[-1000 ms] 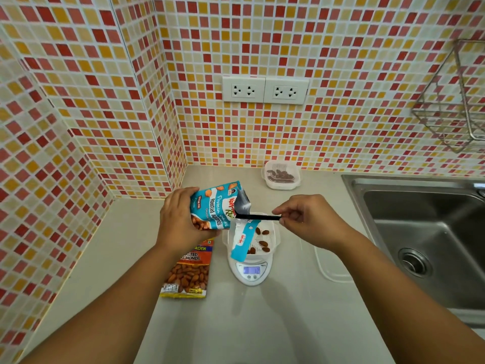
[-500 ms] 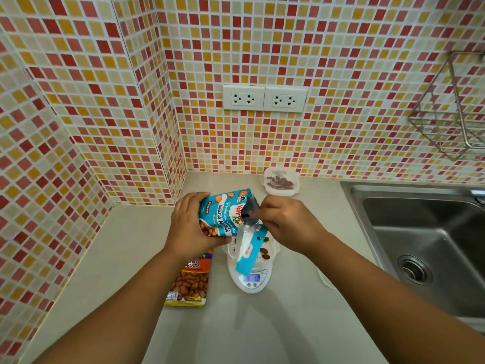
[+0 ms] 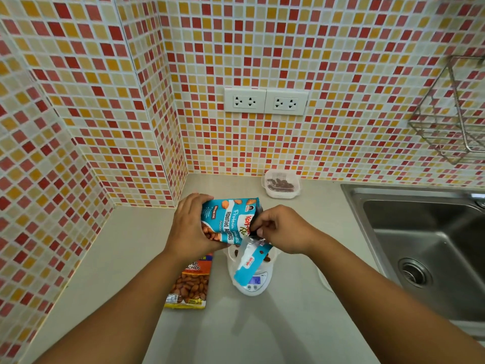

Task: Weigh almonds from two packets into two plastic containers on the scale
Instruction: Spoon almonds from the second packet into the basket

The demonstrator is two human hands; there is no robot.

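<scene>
Container [image 3: 273, 254] on scale [image 3: 252, 281]: few almonds, half hidden by torn strip [image 3: 250, 264]. Lidded container [image 3: 280, 183], 12 o'clock: dark contents. Left hand [image 3: 190, 228] grips blue packet [image 3: 228, 219]; right hand [image 3: 282, 229] pinches a dark utensil at its mouth. Orange packet [image 3: 191, 282], 9 o'clock of the scale.

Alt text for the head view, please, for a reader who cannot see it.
Left hand holds a tilted blue almond packet over a container on a scale; right hand grips a black spoon handle at its mouth. An orange almond packet lies alongside.

Kitchen: tiled wall [image 3: 341, 61], steel sink [image 3: 420, 245]
</scene>
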